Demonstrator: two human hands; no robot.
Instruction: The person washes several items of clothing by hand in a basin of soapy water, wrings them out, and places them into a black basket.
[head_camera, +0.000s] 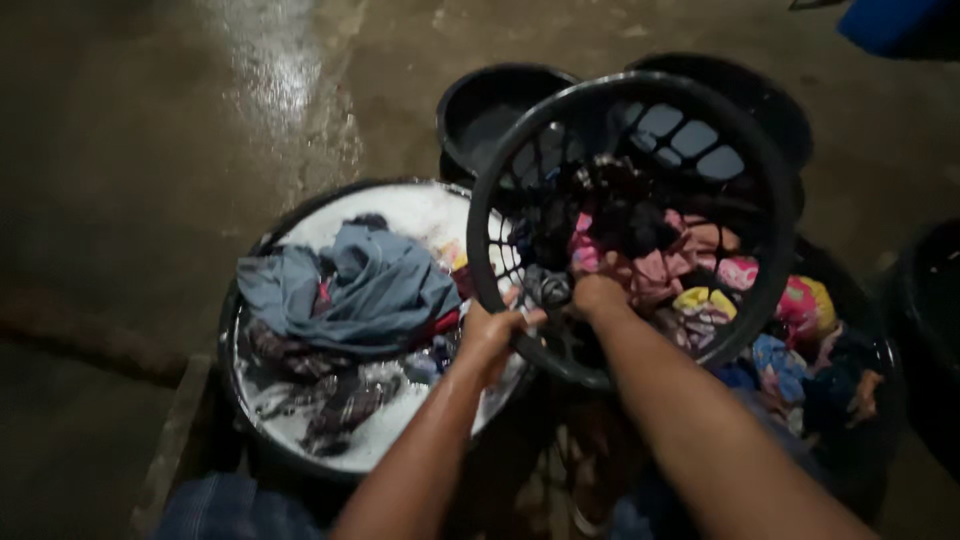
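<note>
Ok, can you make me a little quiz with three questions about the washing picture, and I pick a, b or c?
1. Where is the grey-blue cloth?
a) in the soapy tub
b) on the floor
c) in the basket

2. What colour is the laundry basket?
a) white
b) black
c) red

3. How is the basket?
a) flat on the floor
b) upside down
c) tipped on its side, clothes inside

Answers:
1 a, it lies on the foamy water in the round tub on the left.
2 b, its rim and mesh are black.
3 c, the left hand grips the rim, the right hand is at the pink clothes inside, and the opening faces the camera.
</note>
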